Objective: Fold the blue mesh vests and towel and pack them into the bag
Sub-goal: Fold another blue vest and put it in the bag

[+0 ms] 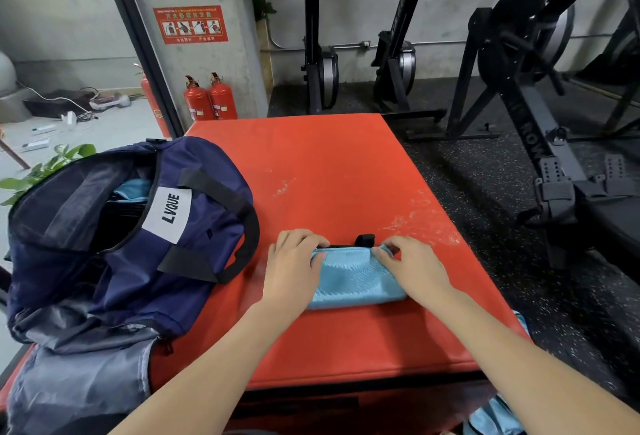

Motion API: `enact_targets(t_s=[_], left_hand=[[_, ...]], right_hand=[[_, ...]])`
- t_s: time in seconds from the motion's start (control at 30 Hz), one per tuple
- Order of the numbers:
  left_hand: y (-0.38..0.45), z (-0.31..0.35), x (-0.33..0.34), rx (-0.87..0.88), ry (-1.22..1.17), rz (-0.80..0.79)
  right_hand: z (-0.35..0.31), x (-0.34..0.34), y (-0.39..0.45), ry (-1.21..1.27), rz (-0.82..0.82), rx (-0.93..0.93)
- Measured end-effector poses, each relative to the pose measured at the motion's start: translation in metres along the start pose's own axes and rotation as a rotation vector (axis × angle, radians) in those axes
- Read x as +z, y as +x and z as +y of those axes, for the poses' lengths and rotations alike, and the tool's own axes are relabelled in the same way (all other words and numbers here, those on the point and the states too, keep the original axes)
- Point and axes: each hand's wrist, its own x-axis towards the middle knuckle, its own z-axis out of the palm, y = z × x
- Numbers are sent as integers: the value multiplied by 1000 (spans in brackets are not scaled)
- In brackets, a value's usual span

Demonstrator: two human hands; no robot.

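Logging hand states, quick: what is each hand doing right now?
Left hand: grips the left end of the folded blue cloth.
Right hand: pinches its right end.

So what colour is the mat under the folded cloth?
Red mat, clearest in the head view.

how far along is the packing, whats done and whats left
Done, it seems: some light blue fabric already lies inside the open navy bag. In hand: the left hand and right hand grip the ends of a folded light blue piece on the red mat. Left: putting that piece into the bag, plus more blue fabric lying below the mat's near right corner.
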Motion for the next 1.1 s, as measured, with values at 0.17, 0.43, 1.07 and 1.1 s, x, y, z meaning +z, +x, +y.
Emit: enact_targets(t_s=[0.17, 0.43, 1.07, 1.1], left_hand=[[5, 1, 4, 178, -56, -174], [-3, 30, -12, 4, 389, -293], [-15, 34, -30, -329, -222, -372], [-12, 29, -32, -295, -183, -298]], right_hand=[[-2, -1, -1, -15, 10, 10], [-9, -5, -10, -30, 50, 85], [-27, -2, -5, 621, -350, 321], [-29, -4, -6, 667, -371, 305]])
